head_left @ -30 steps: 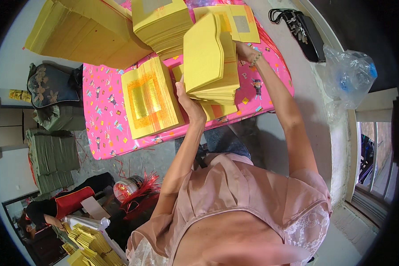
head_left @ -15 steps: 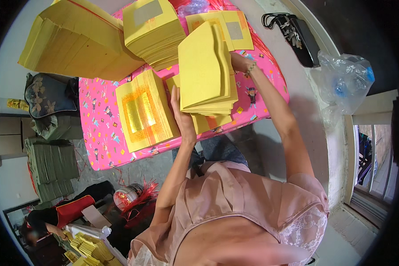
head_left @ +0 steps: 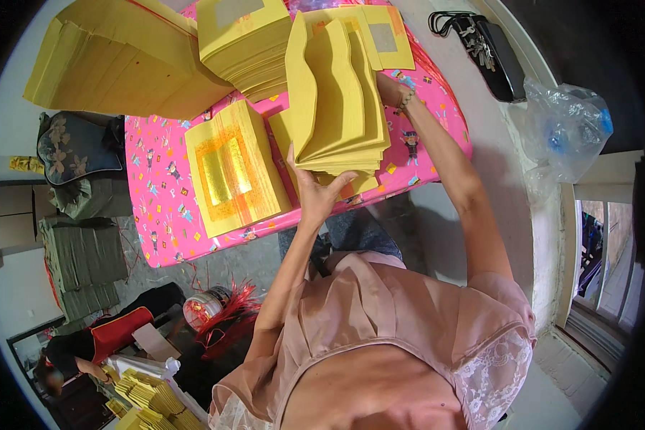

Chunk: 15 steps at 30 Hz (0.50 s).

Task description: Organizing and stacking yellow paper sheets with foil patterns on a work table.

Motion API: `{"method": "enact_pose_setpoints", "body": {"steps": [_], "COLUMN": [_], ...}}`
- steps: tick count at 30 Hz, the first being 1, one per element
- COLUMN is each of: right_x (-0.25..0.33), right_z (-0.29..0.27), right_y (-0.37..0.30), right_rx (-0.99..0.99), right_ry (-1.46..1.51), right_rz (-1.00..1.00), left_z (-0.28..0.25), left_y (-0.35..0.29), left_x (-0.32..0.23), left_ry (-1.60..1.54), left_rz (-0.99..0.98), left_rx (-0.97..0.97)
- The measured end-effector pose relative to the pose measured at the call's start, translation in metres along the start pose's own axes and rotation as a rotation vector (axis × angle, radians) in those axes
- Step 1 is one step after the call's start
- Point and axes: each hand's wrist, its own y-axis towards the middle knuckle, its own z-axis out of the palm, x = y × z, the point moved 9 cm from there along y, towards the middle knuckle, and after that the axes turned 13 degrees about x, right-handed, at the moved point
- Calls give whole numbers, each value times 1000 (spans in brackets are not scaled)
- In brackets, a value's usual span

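Observation:
A thick stack of yellow paper sheets [head_left: 337,93] is held up over the table between both my hands, its sheets fanned into wavy layers. My left hand [head_left: 319,190] cups the lower left corner, thumb stretched out along the near edge. Along the stack's right side my right hand [head_left: 393,89] grips it; most of those fingers are hidden behind the paper. To the left lies a squared block of yellow paper [head_left: 269,172] with a gold foil square [head_left: 224,170] on its top sheet. Other yellow sheets [head_left: 283,129] lie partly under the held stack.
The table wears a pink patterned cover [head_left: 150,208]. Tall yellow paper stacks [head_left: 115,61] stand at the far left, with another pile [head_left: 244,54] beside them. A black pouch with keys [head_left: 484,57] and a clear plastic bag [head_left: 570,129] lie at right. Another person [head_left: 72,358] works lower left.
The held stack's sheets have spread apart into wavy layers, the front layer bending left. My left hand has slid from its left side to the lower corner, thumb now outstretched.

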Motion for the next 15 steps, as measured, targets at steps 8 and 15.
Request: {"method": "enact_pose_setpoints", "body": {"steps": [8, 15], "right_x": [6, 13], "right_z": [7, 7], "right_y": [-5, -8], "right_rx": [100, 47], "right_ry": [-244, -362], "right_rz": [25, -80], "left_z": [-3, -1], "left_y": [-4, -2], "left_x": [6, -4], "left_ry": [-38, 58], "left_rz": [-11, 38], "left_rx": [-19, -16]}}
